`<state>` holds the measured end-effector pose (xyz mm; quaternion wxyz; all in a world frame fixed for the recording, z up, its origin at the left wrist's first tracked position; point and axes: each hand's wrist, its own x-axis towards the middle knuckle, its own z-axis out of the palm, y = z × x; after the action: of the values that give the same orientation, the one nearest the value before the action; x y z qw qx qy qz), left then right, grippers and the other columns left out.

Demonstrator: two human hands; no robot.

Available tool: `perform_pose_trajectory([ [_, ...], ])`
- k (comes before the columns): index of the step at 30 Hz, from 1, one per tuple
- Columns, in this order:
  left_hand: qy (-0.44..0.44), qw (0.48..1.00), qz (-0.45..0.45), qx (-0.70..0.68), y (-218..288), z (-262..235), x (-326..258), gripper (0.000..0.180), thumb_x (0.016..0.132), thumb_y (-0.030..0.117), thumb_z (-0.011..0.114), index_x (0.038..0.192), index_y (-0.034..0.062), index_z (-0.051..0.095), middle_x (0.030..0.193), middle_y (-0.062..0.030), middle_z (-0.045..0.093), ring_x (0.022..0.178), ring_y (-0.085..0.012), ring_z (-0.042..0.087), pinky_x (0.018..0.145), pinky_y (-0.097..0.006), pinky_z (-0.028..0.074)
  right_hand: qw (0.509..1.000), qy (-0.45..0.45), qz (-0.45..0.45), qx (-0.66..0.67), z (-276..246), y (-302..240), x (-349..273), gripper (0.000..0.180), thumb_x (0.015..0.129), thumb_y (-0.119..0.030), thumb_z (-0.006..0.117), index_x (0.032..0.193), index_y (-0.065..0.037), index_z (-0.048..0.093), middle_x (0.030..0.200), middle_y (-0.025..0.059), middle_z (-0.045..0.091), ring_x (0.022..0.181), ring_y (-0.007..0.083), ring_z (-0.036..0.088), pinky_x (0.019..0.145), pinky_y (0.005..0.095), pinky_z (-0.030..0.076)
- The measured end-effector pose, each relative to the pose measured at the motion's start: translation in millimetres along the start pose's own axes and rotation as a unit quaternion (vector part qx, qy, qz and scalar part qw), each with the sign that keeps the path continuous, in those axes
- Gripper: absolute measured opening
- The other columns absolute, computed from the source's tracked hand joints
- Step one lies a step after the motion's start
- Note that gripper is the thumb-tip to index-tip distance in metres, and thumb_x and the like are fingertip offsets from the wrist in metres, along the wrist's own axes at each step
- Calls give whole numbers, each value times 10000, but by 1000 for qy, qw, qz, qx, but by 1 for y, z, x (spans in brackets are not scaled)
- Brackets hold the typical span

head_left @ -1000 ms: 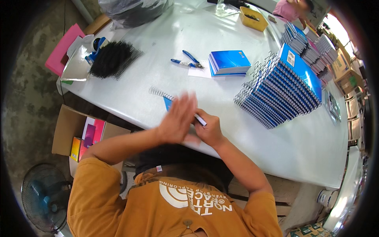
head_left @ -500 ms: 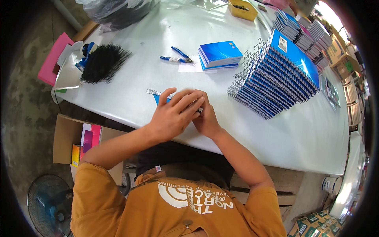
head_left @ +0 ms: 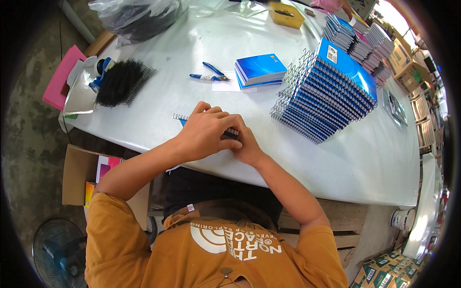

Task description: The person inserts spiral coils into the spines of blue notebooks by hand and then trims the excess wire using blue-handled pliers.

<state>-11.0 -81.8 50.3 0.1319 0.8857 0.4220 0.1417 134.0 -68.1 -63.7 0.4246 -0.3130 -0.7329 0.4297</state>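
Observation:
A small blue notebook [head_left: 183, 123] lies near the table's front edge, mostly hidden beneath my hands. A loose wire coil [head_left: 179, 116] sticks out past its left end. My left hand [head_left: 206, 132] curls over the notebook's spiral edge, its fingers bent. My right hand [head_left: 246, 142] closes around the right end, its fingers meeting those of the left. Beyond them lie blue-handled cutting pliers [head_left: 211, 76], touching a white sheet [head_left: 223, 86]. A short stack of blue notebooks [head_left: 259, 71] sits beside the pliers. To the right rises a tall, leaning stack of spiral-bound notebooks [head_left: 324, 96].
A pile of black wire coils [head_left: 122, 82] lies at the left, by a blue tape dispenser [head_left: 100, 77]. Farther back are a plastic bag [head_left: 144, 19] and a yellow tray [head_left: 286, 15]. An open carton [head_left: 77, 173] and a fan [head_left: 60, 254] stand at the lower left.
My left hand has rolled over and its fingers have curled down onto the notebook's spiral edge. My right hand stays at the right end. The whole view has shifted slightly.

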Motion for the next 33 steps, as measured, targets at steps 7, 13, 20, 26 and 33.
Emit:
perform_pose_trajectory([
  [7,-12,995,75,70,-6,-6,6,187,723,203,705,855,100,622,810,-40,618,864,-188,575,920,-379,328,999,15,14,45,4,-2,0,339,815,0,571,1083,-39,368,947,147,591,912,303,610,758,355,475],
  [13,161,975,115,102,27,-61,30,594,624,311,780,1145,129,558,1066,-71,567,1003,-267,512,928,-374,326,984,160,-59,53,-34,-57,0,416,823,16,553,1179,-46,345,1019,118,497,849,216,533,760,311,442],
  [20,277,756,161,-570,113,-64,96,347,842,146,649,1119,-32,538,1085,-109,592,1030,-148,525,869,-287,415,839,490,-211,110,-128,-183,28,462,957,-344,437,1223,17,330,1109,116,439,1024,206,425,944,305,329],
  [26,425,866,262,-26,111,-41,187,286,819,95,585,1102,58,592,1055,-128,613,955,-305,576,820,-401,453,780,616,-82,-75,-197,-125,8,675,958,-477,304,1292,110,319,1265,250,421,1194,282,404,1004,349,302],
  [33,495,854,54,-152,82,-13,183,284,808,254,678,968,28,619,960,-140,589,861,-250,579,747,-338,471,767,601,-30,-222,-179,-121,12,499,970,-344,370,1206,76,501,1158,240,568,1086,314,557,912,330,427],
])
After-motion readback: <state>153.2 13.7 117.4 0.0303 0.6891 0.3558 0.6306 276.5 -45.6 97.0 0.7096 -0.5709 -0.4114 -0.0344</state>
